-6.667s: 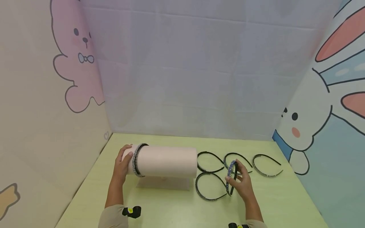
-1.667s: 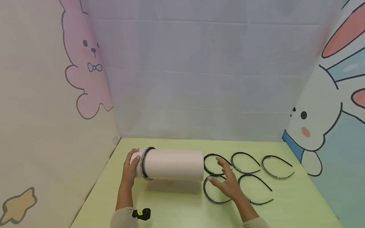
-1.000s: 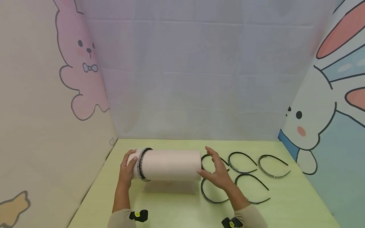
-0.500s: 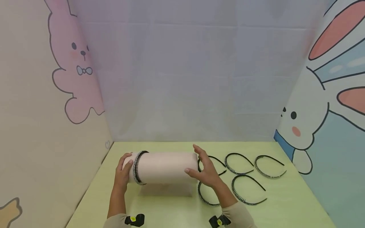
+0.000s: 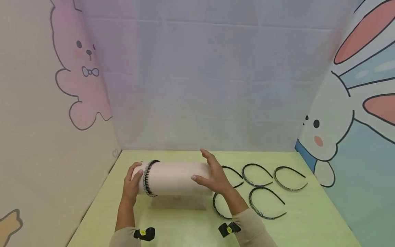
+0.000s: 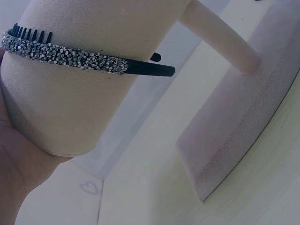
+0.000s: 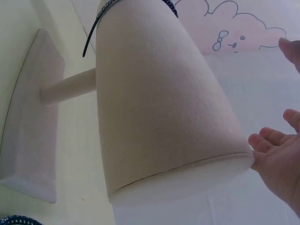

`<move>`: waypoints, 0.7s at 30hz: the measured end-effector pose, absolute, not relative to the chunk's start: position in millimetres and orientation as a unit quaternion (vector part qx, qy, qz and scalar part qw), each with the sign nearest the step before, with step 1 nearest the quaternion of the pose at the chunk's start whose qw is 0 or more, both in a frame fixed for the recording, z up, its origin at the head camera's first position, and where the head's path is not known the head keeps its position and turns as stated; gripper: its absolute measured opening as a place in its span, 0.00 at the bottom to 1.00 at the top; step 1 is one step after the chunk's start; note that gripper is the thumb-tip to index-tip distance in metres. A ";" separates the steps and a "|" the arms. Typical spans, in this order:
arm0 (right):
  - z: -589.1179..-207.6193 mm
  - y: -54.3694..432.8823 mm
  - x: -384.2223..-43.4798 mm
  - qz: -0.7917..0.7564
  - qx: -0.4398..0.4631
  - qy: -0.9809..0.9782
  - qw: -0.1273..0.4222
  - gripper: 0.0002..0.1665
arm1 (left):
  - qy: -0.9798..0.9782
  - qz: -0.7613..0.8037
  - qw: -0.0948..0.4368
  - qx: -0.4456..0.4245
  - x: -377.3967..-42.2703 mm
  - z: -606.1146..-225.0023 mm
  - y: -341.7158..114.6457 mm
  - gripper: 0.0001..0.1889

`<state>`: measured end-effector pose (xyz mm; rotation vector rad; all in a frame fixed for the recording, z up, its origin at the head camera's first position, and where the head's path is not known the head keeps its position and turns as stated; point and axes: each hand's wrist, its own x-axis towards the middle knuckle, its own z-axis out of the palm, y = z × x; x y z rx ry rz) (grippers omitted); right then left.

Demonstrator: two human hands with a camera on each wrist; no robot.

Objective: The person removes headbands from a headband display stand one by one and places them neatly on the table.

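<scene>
A pale padded display roll (image 5: 177, 176) lies sideways on a short post above a flat base (image 5: 177, 203). My left hand (image 5: 131, 183) grips its left end, thumb in front and fingers over the top. Close beside that hand, a toothed headband (image 5: 146, 178) with glittery stones (image 6: 70, 58) goes round the roll. My right hand (image 5: 216, 176) is at the roll's right end with fingers spread and thumb extended across the front. In the right wrist view, fingertips of the right hand (image 7: 281, 161) come right at the end's rim.
Several black headbands lie on the pale green table right of the roll: one (image 5: 290, 189) far right, one (image 5: 259, 186) at the back, one (image 5: 266, 217) nearer the front. Two more, including the front-left headband (image 5: 216, 208), are partly behind the right arm. Cartoon-printed walls enclose the table.
The headband earlier in my right hand now lies on the table at right. The right hand has moved left, from over the headbands to the roll's right end. The left hand keeps its grip.
</scene>
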<state>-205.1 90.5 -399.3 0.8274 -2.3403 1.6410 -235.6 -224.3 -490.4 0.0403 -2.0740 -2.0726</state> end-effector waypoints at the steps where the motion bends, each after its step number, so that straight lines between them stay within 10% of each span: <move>1: -403.2 89.3 -209.3 0.544 0.281 -0.786 0.084 0.50 | -0.702 -0.704 0.104 0.015 -235.5 -490.7 -224.0 0.18; 21: -410.9 41.7 -234.8 0.526 0.333 -0.782 0.036 0.50 | -0.696 -0.709 0.110 0.010 -233.9 -491.6 -224.5 0.18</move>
